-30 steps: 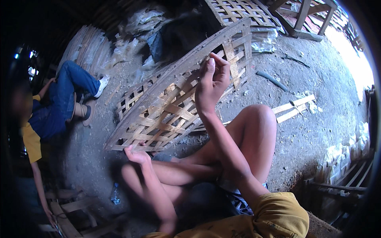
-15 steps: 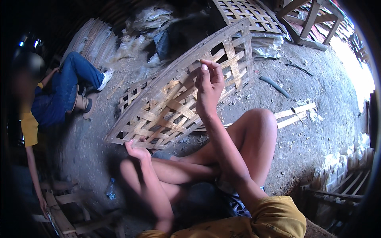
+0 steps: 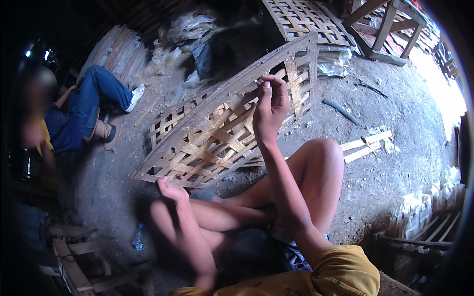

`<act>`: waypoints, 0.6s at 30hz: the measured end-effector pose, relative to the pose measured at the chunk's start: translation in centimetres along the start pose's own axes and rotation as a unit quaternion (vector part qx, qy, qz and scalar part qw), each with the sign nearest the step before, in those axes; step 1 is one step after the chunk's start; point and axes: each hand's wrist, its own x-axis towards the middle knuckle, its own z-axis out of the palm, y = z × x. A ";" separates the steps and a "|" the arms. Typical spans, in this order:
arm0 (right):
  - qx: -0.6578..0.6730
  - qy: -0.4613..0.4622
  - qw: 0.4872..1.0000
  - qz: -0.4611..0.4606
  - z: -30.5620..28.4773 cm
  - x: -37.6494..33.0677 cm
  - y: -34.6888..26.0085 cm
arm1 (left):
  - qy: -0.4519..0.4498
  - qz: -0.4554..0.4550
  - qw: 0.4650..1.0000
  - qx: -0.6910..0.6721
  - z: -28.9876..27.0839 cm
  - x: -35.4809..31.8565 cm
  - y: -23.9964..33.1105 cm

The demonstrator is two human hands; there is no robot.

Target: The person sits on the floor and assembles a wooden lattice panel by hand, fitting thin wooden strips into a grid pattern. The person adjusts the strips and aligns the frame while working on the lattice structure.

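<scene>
A woven bamboo basket (image 3: 212,135), with a flat wooden rim along its upper side, stands tilted on its side in front of my crossed legs. Its open weave slants from lower left to upper right. At the lower left corner my left hand (image 3: 174,189) is closed on the basket, thumb on the near side and some fingers hidden behind the slats. My right hand (image 3: 271,111) is raised before the basket's upper right part, thumb and fingertips pinched together near the rim. Whatever lies in that pinch is too small to make out.
Another woven panel (image 3: 306,19) and a wooden frame (image 3: 385,29) stand at the back. Light slats (image 3: 368,145) and a dark tube (image 3: 341,111) lie on the right floor. At left sits a person in jeans (image 3: 91,106), near a low wooden stand (image 3: 71,266).
My right hand has shifted a little right and the basket's upper end has dipped slightly. My left hand keeps its hold. The other person's lowered arm has come up from the wooden stand.
</scene>
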 end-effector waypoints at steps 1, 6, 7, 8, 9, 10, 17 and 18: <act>-0.003 -0.004 1.000 -0.008 0.1 0.1 0.1 | -0.004 0.003 1.000 -0.001 -0.4 0.3 0.0; 0.029 -0.021 0.999 0.015 -0.2 0.1 0.4 | -0.015 -0.010 1.000 0.001 -0.7 0.4 -0.3; 0.042 -0.024 0.999 0.021 -0.3 0.0 0.4 | -0.007 -0.015 1.000 0.001 -0.7 0.4 -0.3; 0.055 -0.028 0.998 0.027 -0.3 0.1 0.3 | -0.005 -0.015 1.000 -0.002 -0.6 0.4 -0.3; 0.067 -0.031 0.997 0.033 -0.4 0.2 0.3 | -0.003 -0.014 1.000 -0.006 -0.6 0.5 -0.4; 0.054 -0.041 0.998 0.018 -0.5 0.5 0.2 | -0.001 -0.014 1.000 -0.009 -0.5 0.6 -0.4; -0.024 -0.050 0.998 -0.040 -2.6 3.2 0.4 | -0.027 0.002 1.000 -0.013 -1.3 1.1 -0.8; 0.026 -0.029 0.999 -0.029 -2.8 3.8 0.5 | -0.021 0.000 1.000 -0.015 -1.8 1.6 -0.9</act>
